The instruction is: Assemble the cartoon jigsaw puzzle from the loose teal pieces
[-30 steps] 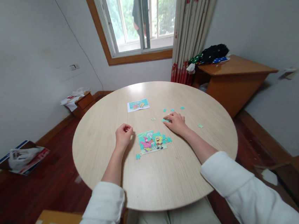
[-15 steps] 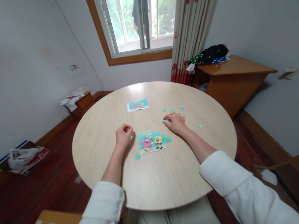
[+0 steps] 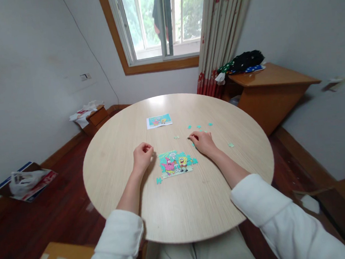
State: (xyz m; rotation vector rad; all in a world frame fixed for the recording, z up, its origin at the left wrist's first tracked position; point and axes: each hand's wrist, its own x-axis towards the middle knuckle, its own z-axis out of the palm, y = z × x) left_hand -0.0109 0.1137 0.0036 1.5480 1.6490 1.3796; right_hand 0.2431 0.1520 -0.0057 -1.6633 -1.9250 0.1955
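A partly joined jigsaw puzzle [image 3: 176, 163] with cartoon figures lies on the table between my hands. Just left of it, my left hand [image 3: 142, 153] rests on its side with the fingers curled closed; nothing shows in them. My right hand [image 3: 202, 142] is beyond the puzzle's right side, its thumb and fingertips pinching a small puzzle piece [image 3: 189, 138] that looks dark and edge-on. Other pieces peek out around this hand, partly covered by it. A loose teal piece [image 3: 159, 180] sits at the puzzle's lower left corner.
Farther back on the round table [image 3: 180, 210] lies a printed reference picture [image 3: 159, 121]. Several loose pieces [image 3: 198, 126] are scattered beyond my right hand, with a pale one [image 3: 230, 145] to its right. A wooden desk [image 3: 273, 77] with cloths stands at the right. Someone is outside the window.
My right fingertips have lifted and tilted a piece that lay teal side up. More of the pieces around that hand now show. My left hand has stayed in place.
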